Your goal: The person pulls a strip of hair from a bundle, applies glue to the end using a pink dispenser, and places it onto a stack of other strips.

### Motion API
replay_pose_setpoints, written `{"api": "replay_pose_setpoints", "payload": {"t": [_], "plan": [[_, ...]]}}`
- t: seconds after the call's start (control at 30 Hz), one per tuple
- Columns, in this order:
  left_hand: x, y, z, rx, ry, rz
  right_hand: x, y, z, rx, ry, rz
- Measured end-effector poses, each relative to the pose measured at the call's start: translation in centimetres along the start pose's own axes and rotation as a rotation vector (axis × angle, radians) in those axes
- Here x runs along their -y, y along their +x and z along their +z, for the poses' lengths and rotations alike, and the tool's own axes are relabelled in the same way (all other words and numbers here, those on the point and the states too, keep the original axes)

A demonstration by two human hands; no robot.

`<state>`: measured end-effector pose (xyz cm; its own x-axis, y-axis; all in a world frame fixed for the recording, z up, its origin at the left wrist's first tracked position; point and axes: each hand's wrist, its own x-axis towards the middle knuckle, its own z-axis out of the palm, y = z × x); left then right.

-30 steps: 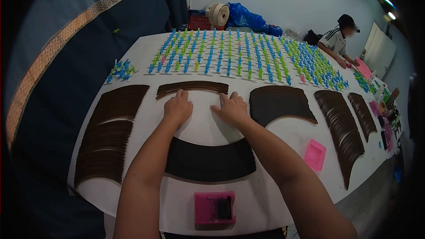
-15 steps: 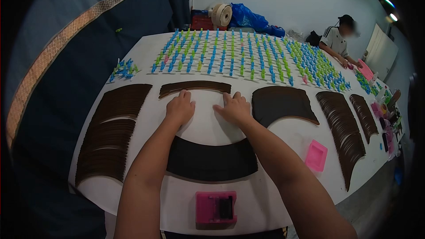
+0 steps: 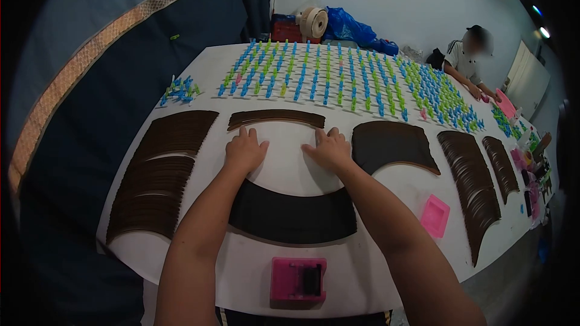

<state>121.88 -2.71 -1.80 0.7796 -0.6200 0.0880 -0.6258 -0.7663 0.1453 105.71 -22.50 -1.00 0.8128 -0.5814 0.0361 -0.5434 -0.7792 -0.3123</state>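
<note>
A narrow stack of curved dark-brown strips (image 3: 276,117) lies across the table beyond my hands. My left hand (image 3: 245,151) has its fingertips right at the near edge of this stack, toward its left end, with thumb and fingers apart. At the right end, my right hand (image 3: 330,150) rests with fingers spread and the fingertips just below the corner. Neither hand grips anything. Between my forearms and nearer to me lies a wide curved black stack (image 3: 293,214), its ends partly covered by my arms.
Left are fanned brown strips (image 3: 151,175); right, a dark curved stack (image 3: 393,142) and more fanned strips (image 3: 468,175). Pink trays (image 3: 281,281) (image 3: 435,216) sit nearby. Rows of blue and green clips (image 3: 314,78) fill the far side. A person (image 3: 468,63) works at far right.
The view has shifted slightly, moving the table contents to the right. Both hands have drawn back a little from the narrow brown stack.
</note>
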Motion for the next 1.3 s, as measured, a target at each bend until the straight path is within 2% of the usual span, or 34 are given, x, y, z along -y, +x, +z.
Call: {"api": "replay_pose_setpoints", "payload": {"t": [0.1,0.17,0.23,0.3,0.4,0.47,0.67,0.97,1.17,1.3], "plan": [[0.1,0.2,0.5,-0.04,0.029,-0.01,-1.1,-0.6,-0.1,0.004,0.024,-0.067],[0.0,0.1,-0.2,0.041,0.002,-0.004,-1.9,-2.5,-0.5,-0.005,0.051,-0.122],[0.2,0.3,0.0,0.046,-0.007,-0.008,-2.0,-6.7,-2.6,-0.022,0.418,-0.311],[0.2,0.4,0.0,0.051,-0.017,-0.013,-2.2,-11.2,-4.2,-0.076,0.442,-0.496],[0.3,0.7,-0.5,0.095,-0.057,-0.044,-3.4,-16.7,-5.3,-0.079,0.432,-0.598],[0.4,1.1,-0.4,0.126,-0.059,-0.051,-4.6,-19.5,-5.2,-0.143,0.31,-0.691],[0.7,1.8,-0.2,0.159,-0.066,-0.052,-6.5,-24.2,-3.3,-0.232,0.189,-0.669],[0.7,3.4,-0.6,0.259,-0.073,-0.102,-6.7,-23.8,-2.0,-0.342,0.131,-0.713],[2.0,4.3,0.9,0.198,-0.143,-0.081,-7.0,-23.8,-1.5,-0.387,0.112,-0.736],[0.5,-0.3,-2.4,0.235,-0.072,-0.073,-6.6,-24.0,-1.9,-0.437,0.124,-0.753]]}}
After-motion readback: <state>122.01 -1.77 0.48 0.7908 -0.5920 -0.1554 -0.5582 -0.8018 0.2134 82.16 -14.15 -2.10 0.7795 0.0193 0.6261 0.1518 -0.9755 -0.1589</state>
